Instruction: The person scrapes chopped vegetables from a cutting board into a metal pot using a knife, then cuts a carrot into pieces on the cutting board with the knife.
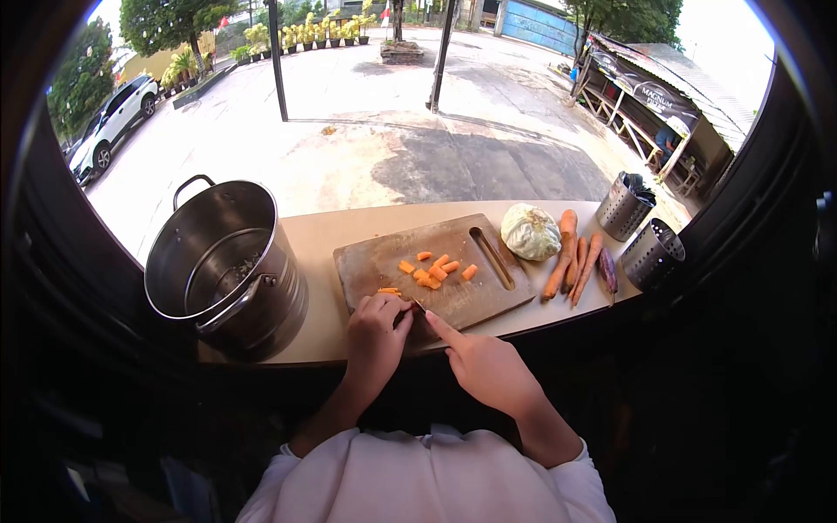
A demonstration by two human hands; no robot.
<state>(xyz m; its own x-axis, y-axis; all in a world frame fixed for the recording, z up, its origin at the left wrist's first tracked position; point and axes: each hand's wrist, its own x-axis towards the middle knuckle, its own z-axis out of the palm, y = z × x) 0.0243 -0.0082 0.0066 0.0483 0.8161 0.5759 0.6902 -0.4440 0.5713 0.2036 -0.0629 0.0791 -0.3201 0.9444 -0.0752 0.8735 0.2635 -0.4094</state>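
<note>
On the brown wooden cutting board (366, 261), cut carrot pieces (429, 277) lie loosely near the middle. My left hand (377, 329) is closed at the board's near edge, fingers curled over thin carrot sticks (389, 290) whose orange ends show past the fingertips. My right hand (488, 366) grips a knife (418, 306), its index finger stretched along the top. Only a small part of the blade shows, close beside the left fingertips; the handle is hidden in the palm.
A deep metal pot (292, 296) stands left of the board. To the right are a cabbage (531, 232), several whole carrots (567, 248), a purple vegetable (608, 271) and two perforated metal holders (625, 209). The table's near edge (323, 362) runs just before me.
</note>
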